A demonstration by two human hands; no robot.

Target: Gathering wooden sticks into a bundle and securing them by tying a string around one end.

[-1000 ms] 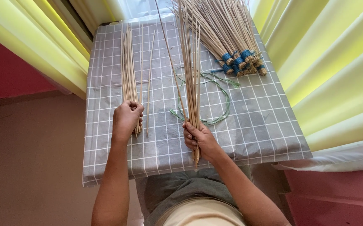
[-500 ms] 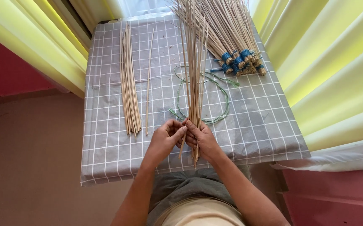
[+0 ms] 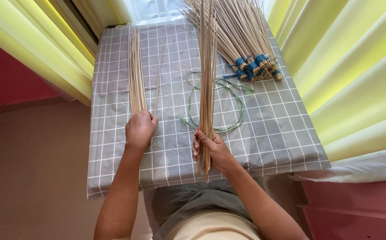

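Nearest to the person, the right hand (image 3: 215, 151) is closed around a thick bundle (image 3: 208, 80) of thin pale sticks. The bundle stands almost upright over the tabletop (image 3: 268, 142), and its lower ends come out just under the fist, near the front edge. The left hand (image 3: 140, 129) rests with curled fingers on the near end of a flat pile (image 3: 136, 75) of loose sticks at the left side; it seems to pinch a few of them, but how many I cannot tell. One single stick (image 3: 158, 80) lies just beside this pile.

Judging from this, the work is in the middle: the bundle in the right hand is already full but has no binding, and the loose pile is not finished.

Behind the bundle, a green cord (image 3: 239, 111) lies in loose loops on the grey checked cloth, not used. Farther, at the back right, several finished brooms (image 3: 250, 49) lie together, each one wrapped with blue cord near its end. The sticks look straight, dry and stiff, all of about the same length.
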